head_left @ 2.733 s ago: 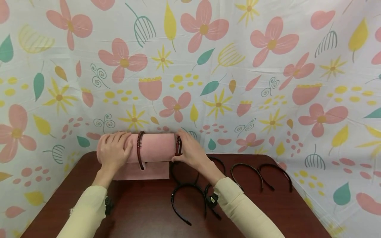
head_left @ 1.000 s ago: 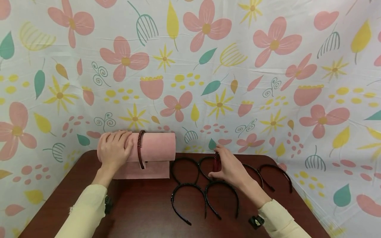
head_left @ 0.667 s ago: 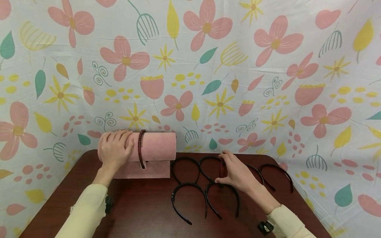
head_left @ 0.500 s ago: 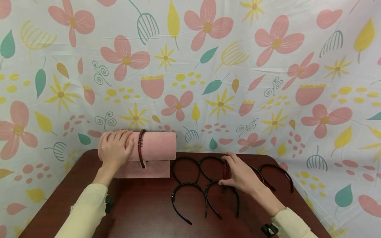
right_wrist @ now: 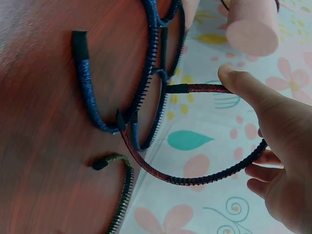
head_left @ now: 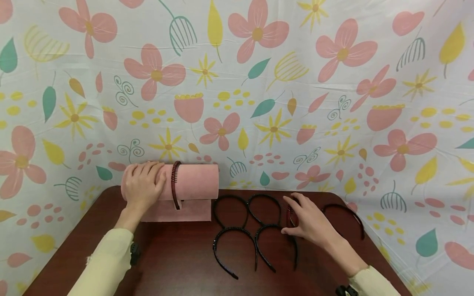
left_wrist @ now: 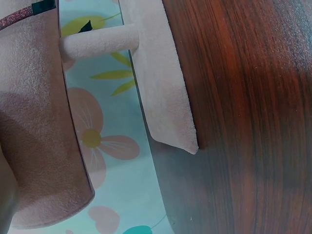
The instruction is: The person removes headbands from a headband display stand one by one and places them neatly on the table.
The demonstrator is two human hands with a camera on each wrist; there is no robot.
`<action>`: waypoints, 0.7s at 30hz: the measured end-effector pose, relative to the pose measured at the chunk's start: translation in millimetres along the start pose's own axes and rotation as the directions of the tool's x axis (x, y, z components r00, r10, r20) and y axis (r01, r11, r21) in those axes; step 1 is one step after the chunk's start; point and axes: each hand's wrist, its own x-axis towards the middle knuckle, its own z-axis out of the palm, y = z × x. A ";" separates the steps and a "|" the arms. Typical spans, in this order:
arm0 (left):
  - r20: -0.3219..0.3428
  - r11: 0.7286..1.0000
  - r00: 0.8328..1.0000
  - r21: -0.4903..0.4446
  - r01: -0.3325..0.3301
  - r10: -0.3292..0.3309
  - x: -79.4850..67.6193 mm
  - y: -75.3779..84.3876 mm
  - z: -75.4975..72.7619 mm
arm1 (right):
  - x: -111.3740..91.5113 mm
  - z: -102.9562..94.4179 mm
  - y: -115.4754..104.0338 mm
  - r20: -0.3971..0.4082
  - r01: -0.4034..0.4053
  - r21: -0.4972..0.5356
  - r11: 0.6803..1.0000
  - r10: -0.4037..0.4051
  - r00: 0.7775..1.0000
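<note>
My left hand (head_left: pixel 142 187) grips the left end of a pink velvety headband stand (head_left: pixel 200 181), fingers over its horizontal roll and thumb along the front. A dark red toothed headband (head_left: pixel 173 185) sits around the roll, right of that hand; part of the roll (left_wrist: pixel 39 107) fills the left wrist view. To the right, my right hand (head_left: pixel 312 218) holds another dark red headband (right_wrist: pixel 209 180) by its sides between thumb and fingers. In the right wrist view, its tips point toward the headbands on the table; whether it touches them I cannot tell.
Several black or dark blue headbands (head_left: pixel 234 229) lie in two rows on the brown table (head_left: pixel 177 255), right of the stand. One more dark headband (head_left: pixel 346 206) lies at the right edge, beyond my right hand. A flowered cloth (head_left: pixel 237 102) hangs behind the table.
My right hand has moved right from the stand's right end, carrying the red headband out over the table's right side. The left hand keeps its place on the roll.
</note>
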 end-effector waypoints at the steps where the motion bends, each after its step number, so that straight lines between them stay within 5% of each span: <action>1: -0.002 1.000 1.000 -0.001 0.000 0.000 0.0 -0.1 0.1 | -1.6 0.2 1.2 -0.008 0.008 -0.003 1.000 -0.008 1.000; 11: 0.016 1.000 1.000 0.001 0.010 -0.010 -0.3 0.1 -0.1 | -15.6 1.0 13.0 -0.045 0.044 -0.043 0.998 -0.046 0.998; 21: 0.001 1.000 1.000 -0.018 0.011 -0.011 -0.8 -0.3 1.4 | -33.0 1.8 21.9 0.060 -0.008 -0.075 0.997 0.012 0.998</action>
